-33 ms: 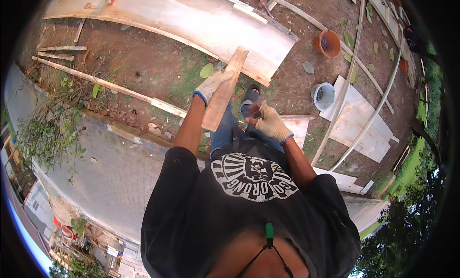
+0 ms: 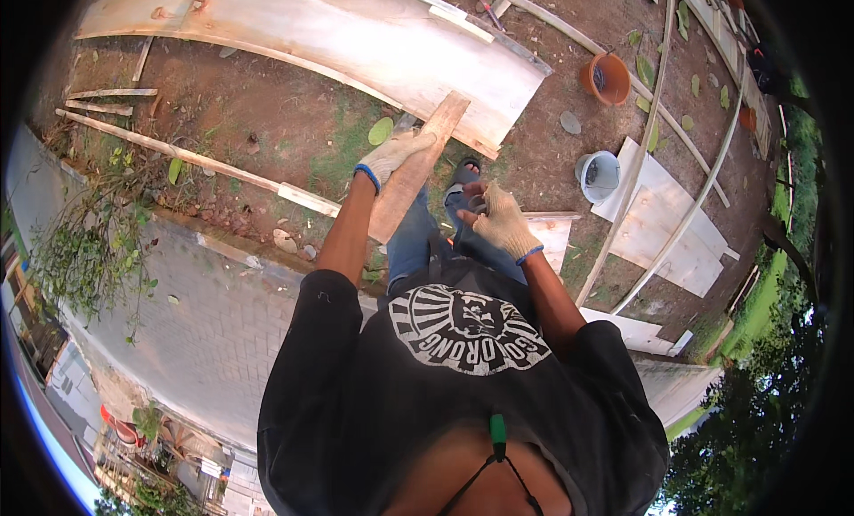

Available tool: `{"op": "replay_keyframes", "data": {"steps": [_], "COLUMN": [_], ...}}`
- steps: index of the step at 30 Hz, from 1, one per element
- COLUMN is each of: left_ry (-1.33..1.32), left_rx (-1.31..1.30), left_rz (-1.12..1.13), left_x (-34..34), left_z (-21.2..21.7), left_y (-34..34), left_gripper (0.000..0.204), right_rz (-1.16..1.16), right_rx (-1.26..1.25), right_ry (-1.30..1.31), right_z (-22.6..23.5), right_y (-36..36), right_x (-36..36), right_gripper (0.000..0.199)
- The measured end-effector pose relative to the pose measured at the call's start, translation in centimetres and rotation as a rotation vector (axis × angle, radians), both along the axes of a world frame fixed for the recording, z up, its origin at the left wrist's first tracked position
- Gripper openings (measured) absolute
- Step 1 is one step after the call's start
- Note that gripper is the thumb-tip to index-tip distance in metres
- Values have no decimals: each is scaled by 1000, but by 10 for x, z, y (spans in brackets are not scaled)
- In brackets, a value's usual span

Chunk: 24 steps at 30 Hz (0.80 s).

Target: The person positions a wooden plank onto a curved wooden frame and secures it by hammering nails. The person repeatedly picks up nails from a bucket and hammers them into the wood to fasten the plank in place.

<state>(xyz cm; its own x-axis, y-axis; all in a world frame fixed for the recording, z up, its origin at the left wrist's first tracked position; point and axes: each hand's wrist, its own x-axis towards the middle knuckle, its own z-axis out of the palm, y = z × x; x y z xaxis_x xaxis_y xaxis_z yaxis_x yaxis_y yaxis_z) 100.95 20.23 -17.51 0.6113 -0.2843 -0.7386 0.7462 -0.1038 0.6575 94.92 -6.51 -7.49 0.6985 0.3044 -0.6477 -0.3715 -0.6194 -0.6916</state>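
My left hand (image 2: pixel 393 158), in a cream knit glove with a blue cuff, is closed around the side of a short wooden board (image 2: pixel 418 173). The board is held at a slant in front of my legs, and its far end overlaps the edge of a long pale plywood sheet (image 2: pixel 294 36); whether they touch I cannot tell. In a matching glove, my right hand (image 2: pixel 503 221) is raised just right of the board, apart from it. Its bare fingertips are loosely bent, thumb apart, with nothing visible between them.
A hammer (image 2: pixel 487 7) lies beyond the sheet. To the right stand an orange bucket (image 2: pixel 591 82) with small dark contents and a grey-white bucket (image 2: pixel 582 171). Plywood pieces (image 2: pixel 672 227) and long wooden strips (image 2: pixel 196 156) lie on the soil. Behind me runs a paved path (image 2: pixel 222 338).
The board's far end has shifted slightly to the right, tilting the board a little more. My right hand's fingers have moved slightly.
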Motion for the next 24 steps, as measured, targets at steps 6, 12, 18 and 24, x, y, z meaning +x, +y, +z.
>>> {"op": "replay_keyframes", "data": {"steps": [6,12,18,24], "left_ry": [-11,211,-170,-671], "left_rx": [-84,-139,574,869], "left_rz": [-680,-819,-1192,-1068], "left_x": [50,59,126,161], "left_z": [-21,-43,-95,-314], "left_y": [0,-10,-7,22], "left_gripper": [94,78,67,67], "right_rz": [391,509,544,287], "right_rx": [-397,-103,-133,-134], "right_ry": [-800,-714,-462,-516], "right_z": [-7,-95,-219,-457], "right_y": [8,-19,-41,-29], "right_x": [71,74,80,143], "right_gripper": [67,50,47,25]}}
